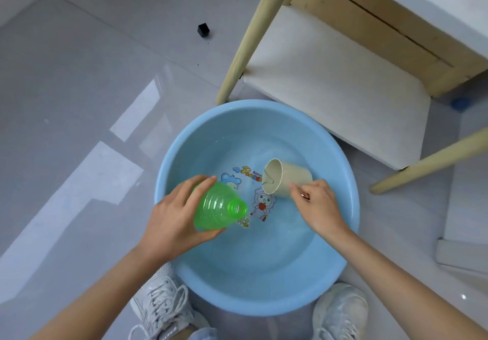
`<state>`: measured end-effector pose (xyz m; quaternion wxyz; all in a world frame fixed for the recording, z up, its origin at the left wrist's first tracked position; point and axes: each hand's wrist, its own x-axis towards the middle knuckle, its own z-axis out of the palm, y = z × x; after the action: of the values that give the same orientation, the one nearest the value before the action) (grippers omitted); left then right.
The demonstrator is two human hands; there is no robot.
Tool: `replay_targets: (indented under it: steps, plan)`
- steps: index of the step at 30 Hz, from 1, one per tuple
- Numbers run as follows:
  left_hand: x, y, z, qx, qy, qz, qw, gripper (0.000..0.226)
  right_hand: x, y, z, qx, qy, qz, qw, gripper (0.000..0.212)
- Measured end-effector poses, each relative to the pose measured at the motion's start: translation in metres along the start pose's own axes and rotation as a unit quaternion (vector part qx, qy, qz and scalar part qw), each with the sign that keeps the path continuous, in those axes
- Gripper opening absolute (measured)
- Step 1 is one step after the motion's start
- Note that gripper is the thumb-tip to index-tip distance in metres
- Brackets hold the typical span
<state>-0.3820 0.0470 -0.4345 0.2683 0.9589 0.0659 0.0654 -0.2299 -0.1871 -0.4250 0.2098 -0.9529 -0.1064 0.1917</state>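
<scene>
Glossy grey tiled floor (79, 88); on it a blue basin (264, 305) of shallow water; over the water the right hand (320, 207) grips a beige cup (293, 178), tipped sideways, its mouth facing the ribbed green funnel (216, 207) clasped in the left hand (171, 215); probably rinsing or pouring; next, line lip and funnel up; the basin's cartoon lettering (250, 173) reads "PAS", the rest hidden.

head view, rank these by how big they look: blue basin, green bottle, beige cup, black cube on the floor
1. blue basin, by far
2. green bottle and beige cup: near alike, both partly covered, so unranked
3. black cube, smallest, though farther from camera
</scene>
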Motion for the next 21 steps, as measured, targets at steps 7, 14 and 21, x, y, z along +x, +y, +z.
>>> replay_targets:
  steps: [7, 14, 21]
  plan:
    - [-0.001, -0.001, 0.007, 0.023, 0.009, -0.002, 1.0, 0.08, -0.004, 0.007, 0.007, -0.146, -0.055, -0.096, 0.983, 0.044]
    - [-0.001, -0.003, 0.009, 0.027, 0.004, -0.004, 1.0, 0.08, 0.0, 0.007, 0.016, -0.187, -0.013, -0.092, 0.978, 0.043]
    - [0.001, 0.001, 0.008, 0.019, 0.001, -0.019, 1.0, 0.08, 0.004, 0.009, 0.018, -0.142, -0.011, -0.073, 0.987, 0.03]
